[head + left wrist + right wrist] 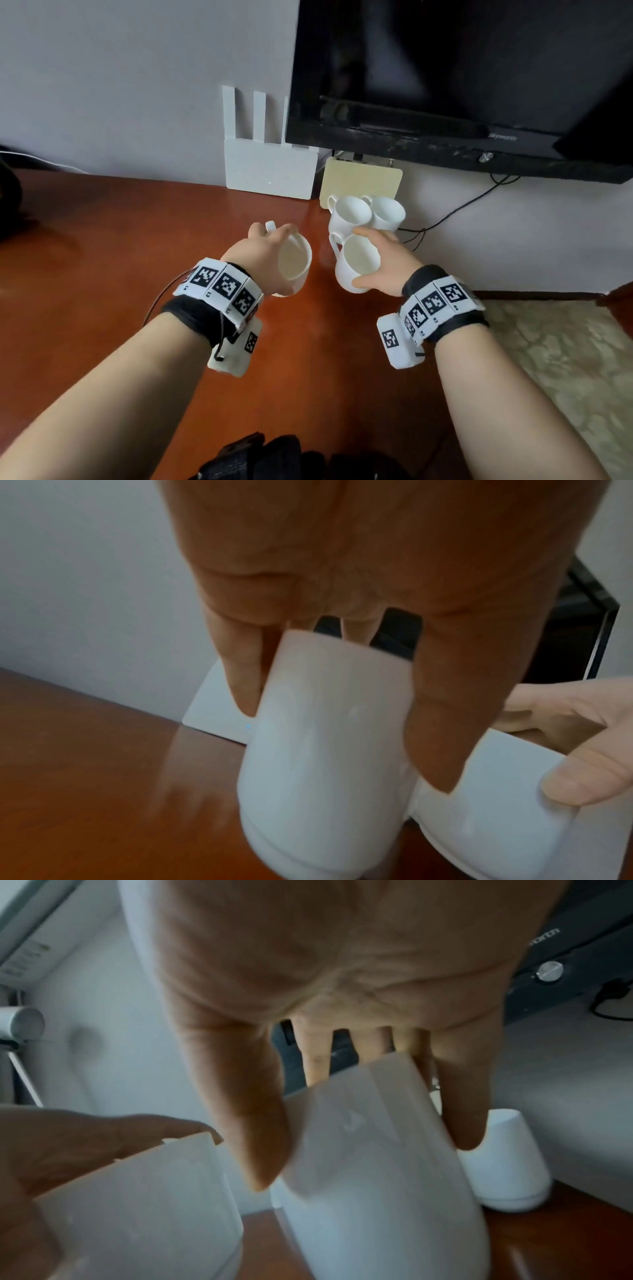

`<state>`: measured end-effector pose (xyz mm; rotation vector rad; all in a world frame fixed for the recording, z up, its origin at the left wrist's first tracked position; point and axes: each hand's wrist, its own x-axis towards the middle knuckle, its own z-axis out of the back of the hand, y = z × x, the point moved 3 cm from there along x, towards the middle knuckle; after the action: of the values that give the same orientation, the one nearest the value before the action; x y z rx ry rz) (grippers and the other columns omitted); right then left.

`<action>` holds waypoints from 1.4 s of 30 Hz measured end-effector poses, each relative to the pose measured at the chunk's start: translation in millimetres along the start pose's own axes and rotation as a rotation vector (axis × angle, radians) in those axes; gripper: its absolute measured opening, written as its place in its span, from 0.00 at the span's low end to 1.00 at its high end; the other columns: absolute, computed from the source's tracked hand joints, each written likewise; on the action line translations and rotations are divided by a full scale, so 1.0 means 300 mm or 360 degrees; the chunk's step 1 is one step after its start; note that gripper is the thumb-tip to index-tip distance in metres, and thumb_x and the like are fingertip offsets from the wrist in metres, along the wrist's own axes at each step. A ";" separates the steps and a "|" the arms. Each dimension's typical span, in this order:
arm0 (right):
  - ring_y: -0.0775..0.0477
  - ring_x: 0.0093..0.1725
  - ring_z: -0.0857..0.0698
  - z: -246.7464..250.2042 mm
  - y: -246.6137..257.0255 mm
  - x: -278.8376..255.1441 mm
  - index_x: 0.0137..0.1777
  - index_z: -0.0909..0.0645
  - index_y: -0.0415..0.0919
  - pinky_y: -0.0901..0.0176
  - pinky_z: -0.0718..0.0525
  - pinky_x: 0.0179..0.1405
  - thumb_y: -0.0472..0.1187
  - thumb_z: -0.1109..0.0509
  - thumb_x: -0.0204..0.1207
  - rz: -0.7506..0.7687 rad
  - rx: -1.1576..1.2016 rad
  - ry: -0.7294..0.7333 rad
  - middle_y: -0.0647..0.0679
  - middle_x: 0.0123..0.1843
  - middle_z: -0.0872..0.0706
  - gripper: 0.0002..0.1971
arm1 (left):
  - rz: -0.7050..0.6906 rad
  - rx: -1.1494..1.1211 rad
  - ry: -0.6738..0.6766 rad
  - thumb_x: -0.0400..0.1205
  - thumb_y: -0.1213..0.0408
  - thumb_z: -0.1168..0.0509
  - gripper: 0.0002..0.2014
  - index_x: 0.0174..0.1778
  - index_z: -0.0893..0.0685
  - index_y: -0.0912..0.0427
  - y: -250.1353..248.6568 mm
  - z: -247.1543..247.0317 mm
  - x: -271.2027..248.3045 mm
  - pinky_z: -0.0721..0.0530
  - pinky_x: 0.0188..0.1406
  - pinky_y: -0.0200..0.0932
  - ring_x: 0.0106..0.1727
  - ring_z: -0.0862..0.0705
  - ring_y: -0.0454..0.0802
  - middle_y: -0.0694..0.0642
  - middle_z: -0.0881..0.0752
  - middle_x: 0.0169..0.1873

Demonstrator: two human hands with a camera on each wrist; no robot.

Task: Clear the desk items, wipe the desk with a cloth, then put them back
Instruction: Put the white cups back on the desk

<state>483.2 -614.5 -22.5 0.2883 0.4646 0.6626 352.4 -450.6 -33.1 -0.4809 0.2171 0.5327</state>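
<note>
While both arms reach forward over the red-brown desk (102, 240), each hand carries one white mug by its rim. The left hand (263, 250) grips the left mug (294, 263) from above, fingers spread round the far edge and thumb down the near side; in the left wrist view the left hand (359, 574) shows a finger and the thumb pressed against opposite sides of the left mug (325, 750). The right hand (387, 260) holds the right mug (356, 263) in the same way, fingertips over the far rim and thumb on the near wall, and the right wrist view shows the right hand (325, 974) clamping the right mug (377, 1177) between thumb and fingers. Both held mugs sit side by side near each other, just above the desk (whether either base touches the wood cannot be told).

Just behind the right mug stand two more white mugs (366, 212), touching each other, near the wall. Behind them leans a cream flat box (363, 178); to its left stands a white router (270, 168) with upright antennas. A black television (462, 85) hangs above, cables trailing below it.
</note>
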 end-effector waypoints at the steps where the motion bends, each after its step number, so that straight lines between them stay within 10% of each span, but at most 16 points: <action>1: 0.40 0.73 0.30 0.009 -0.049 0.020 0.78 0.42 0.59 0.45 0.25 0.70 0.40 0.23 0.65 -0.0014 0.0005 0.0007 0.48 0.78 0.39 0.44 | 0.0020 -0.0014 0.0023 0.70 0.53 0.24 0.46 0.79 0.46 0.41 -0.037 -0.022 0.025 0.16 0.55 0.48 0.60 0.20 0.60 0.59 0.37 0.70; 19: 0.40 0.71 0.28 0.024 -0.361 0.244 0.77 0.38 0.55 0.62 0.31 0.58 0.42 0.24 0.69 -0.0055 0.0096 0.0060 0.46 0.76 0.40 0.38 | 0.0288 -0.0089 0.0136 0.71 0.53 0.25 0.48 0.80 0.50 0.41 -0.330 -0.262 0.329 0.21 0.59 0.50 0.63 0.22 0.61 0.59 0.41 0.72; 33: 0.37 0.67 0.26 0.036 -0.355 0.264 0.77 0.41 0.54 0.54 0.24 0.62 0.46 0.25 0.69 -0.0030 -0.0012 0.0112 0.44 0.75 0.43 0.39 | 0.0429 -0.0017 0.0199 0.73 0.46 0.28 0.52 0.82 0.59 0.45 -0.375 -0.248 0.336 0.24 0.66 0.53 0.69 0.25 0.62 0.61 0.43 0.74; 42: 0.40 0.78 0.43 0.050 -0.341 0.232 0.80 0.49 0.57 0.47 0.27 0.68 0.50 0.25 0.68 -0.0008 -0.0169 0.0073 0.48 0.80 0.49 0.45 | 0.0378 0.0088 0.0164 0.73 0.44 0.30 0.51 0.82 0.59 0.46 -0.370 -0.213 0.293 0.21 0.62 0.53 0.68 0.25 0.60 0.57 0.42 0.75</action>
<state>592.1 -648.3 -72.5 0.1716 0.4720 0.6874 480.9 -527.5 -74.3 -0.4313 0.3898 0.7323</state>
